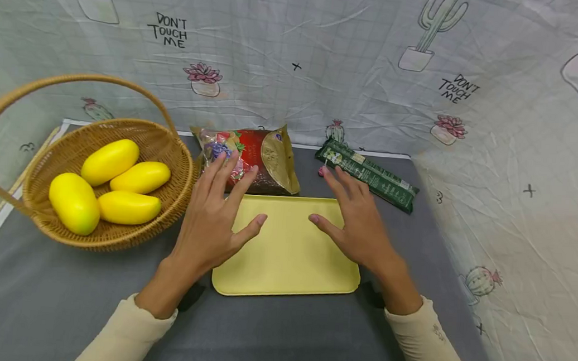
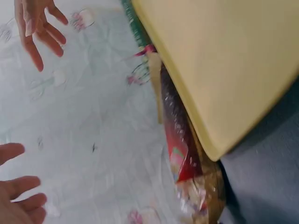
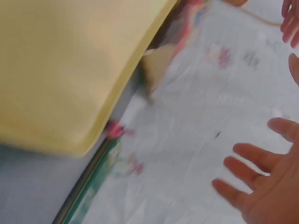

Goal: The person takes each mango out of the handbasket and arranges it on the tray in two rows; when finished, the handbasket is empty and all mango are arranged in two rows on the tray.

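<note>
Both hands hover over a pale yellow tray (image 1: 289, 253) with fingers spread and nothing held. My left hand (image 1: 209, 219) is above the tray's left side, its fingertips overlapping a red and gold bag (image 1: 265, 162) in the head view. My right hand (image 1: 362, 226) is above the tray's right side. Beyond its fingers lie a long dark green packet (image 1: 384, 183) and a small pink thing (image 1: 321, 171), partly covered by the fingertips. The left wrist view shows the tray's edge (image 2: 187, 121) close to the bag (image 2: 182, 149). Spread fingers (image 3: 250, 172) also show in the right wrist view.
A wicker basket (image 1: 182, 195) with a tall arched handle stands at the left, with several yellow mangoes (image 1: 109, 162) in it. Grey cloth (image 1: 258, 335) covers the table. A printed white curtain (image 1: 285, 91) hangs behind and along the right side.
</note>
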